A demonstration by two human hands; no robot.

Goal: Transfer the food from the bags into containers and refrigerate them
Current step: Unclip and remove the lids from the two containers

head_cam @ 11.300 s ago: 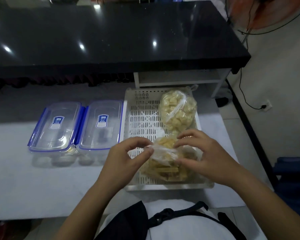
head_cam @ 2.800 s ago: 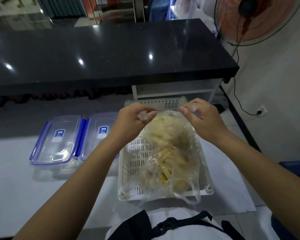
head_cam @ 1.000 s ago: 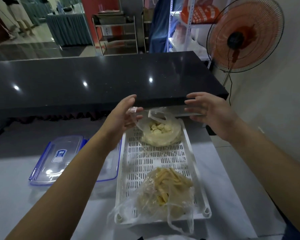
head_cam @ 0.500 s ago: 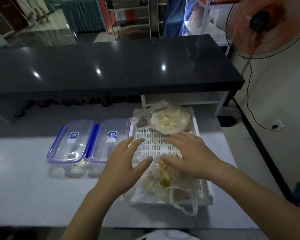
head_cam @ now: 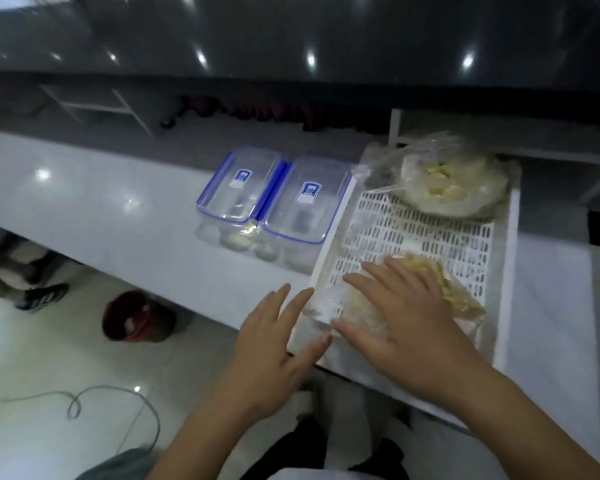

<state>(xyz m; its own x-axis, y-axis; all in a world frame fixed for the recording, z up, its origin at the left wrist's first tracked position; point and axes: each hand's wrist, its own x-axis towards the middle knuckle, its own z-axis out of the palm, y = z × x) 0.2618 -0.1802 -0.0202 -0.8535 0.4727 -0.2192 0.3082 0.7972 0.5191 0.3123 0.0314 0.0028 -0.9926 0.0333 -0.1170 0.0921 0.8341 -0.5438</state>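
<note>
Food is still bagged, none yet in the containers, so the transfer step looks barely begun. Taking the white slotted tray (head_cam: 416, 233) as landmark: it sits on the glossy white counter (head_cam: 118, 216), a rigid plastic grid with raised walls. Just left of it stand two clear, lidded rectangular containers (head_cam: 274, 199) with blue-edged lids, side by side. At its far end lies a thin clear bag of pale cubes (head_cam: 444, 185), mouth loose. At its near end lies the bag of yellow strips (head_cam: 440, 289), soft and crinkly. The right hand (head_cam: 406, 323) rests flat and open on it; the left hand (head_cam: 278, 344), open, touches the tray's near-left corner. Next likely: unlatching a lid.
</note>
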